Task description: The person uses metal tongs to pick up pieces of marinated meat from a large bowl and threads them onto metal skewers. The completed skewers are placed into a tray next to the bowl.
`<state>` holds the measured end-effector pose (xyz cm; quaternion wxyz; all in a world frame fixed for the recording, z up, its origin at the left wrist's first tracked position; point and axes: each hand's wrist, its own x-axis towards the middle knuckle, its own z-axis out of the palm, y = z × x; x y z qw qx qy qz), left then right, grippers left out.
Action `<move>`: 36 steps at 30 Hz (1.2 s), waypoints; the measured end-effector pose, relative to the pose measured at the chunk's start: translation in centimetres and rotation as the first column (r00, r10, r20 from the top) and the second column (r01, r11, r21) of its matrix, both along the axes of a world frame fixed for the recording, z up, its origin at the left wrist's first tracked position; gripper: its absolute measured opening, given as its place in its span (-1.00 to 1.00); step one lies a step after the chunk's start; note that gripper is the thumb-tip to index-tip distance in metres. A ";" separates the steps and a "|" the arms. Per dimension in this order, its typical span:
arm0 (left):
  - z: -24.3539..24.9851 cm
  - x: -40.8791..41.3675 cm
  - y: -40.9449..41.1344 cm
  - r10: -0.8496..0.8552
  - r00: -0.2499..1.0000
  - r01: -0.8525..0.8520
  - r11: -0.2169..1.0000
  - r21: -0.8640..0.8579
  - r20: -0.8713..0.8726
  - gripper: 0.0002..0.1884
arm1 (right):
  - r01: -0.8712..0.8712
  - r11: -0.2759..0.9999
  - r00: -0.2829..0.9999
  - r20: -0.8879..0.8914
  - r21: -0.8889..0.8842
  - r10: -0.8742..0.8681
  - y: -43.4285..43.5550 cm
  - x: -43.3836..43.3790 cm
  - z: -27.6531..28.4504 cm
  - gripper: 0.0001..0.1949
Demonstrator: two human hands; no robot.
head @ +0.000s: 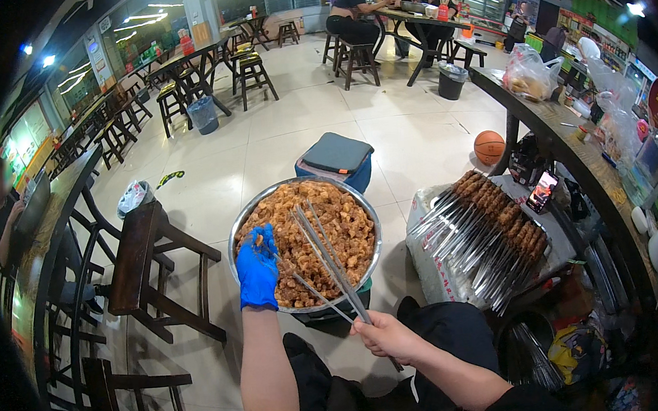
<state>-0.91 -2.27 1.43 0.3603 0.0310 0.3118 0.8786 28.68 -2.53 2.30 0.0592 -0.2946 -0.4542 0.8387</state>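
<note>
A wide metal bowl (376, 248) heaped with diced, seasoned raw meat (300, 208) stands before me. My left hand (257, 266), in a blue disposable glove, is over the bowl's left side, fingers curled around some meat pieces. Bare, my right hand (388, 335) grips a bunch of flat metal skewers (334, 269) at the front rim; their points slant up across the meat. One separate skewer (318, 293) runs from this hand toward the glove, its tip partly hidden there. To the right, many loaded meat skewers (492, 216) lie in rows, handles toward me.
A white foam box (435, 269) supports the loaded skewers, beside a lit phone (543, 191). Behind the bowl sits a blue padded stool (336, 155). A wooden bench (136, 261) stands left, a cluttered counter (586, 156) right, a basketball (489, 147) beneath. People sit at a far table (424, 15).
</note>
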 end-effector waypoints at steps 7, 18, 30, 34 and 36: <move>-0.4 -0.4 -0.2 -0.013 0.998 0.006 0.993 -0.118 -0.053 -0.84 | 0.019 1.000 0.999 -0.030 -0.018 -0.019 -0.7 -0.2 0.3 -0.85; -0.1 2.1 0.5 0.041 0.978 -0.061 0.994 -0.091 -0.202 -0.79 | -0.004 0.994 0.993 -0.121 -0.108 -0.009 -0.8 -0.8 0.4 -0.82; -2.1 -1.8 0.5 0.024 0.995 -0.013 0.992 0.122 -0.093 -0.69 | -0.042 0.996 0.996 -0.080 -0.083 0.035 -0.7 -0.4 -0.1 -0.82; 0.8 0.0 0.4 0.002 1.000 -0.005 0.995 0.101 0.027 -0.70 | -0.016 0.996 0.998 -0.064 -0.092 0.011 -0.5 -0.2 0.1 -0.82; 1.9 0.7 0.2 0.030 0.998 -0.035 0.993 0.113 0.052 -0.72 | -0.015 0.995 0.998 -0.062 -0.103 0.008 -0.3 -0.1 0.2 -0.83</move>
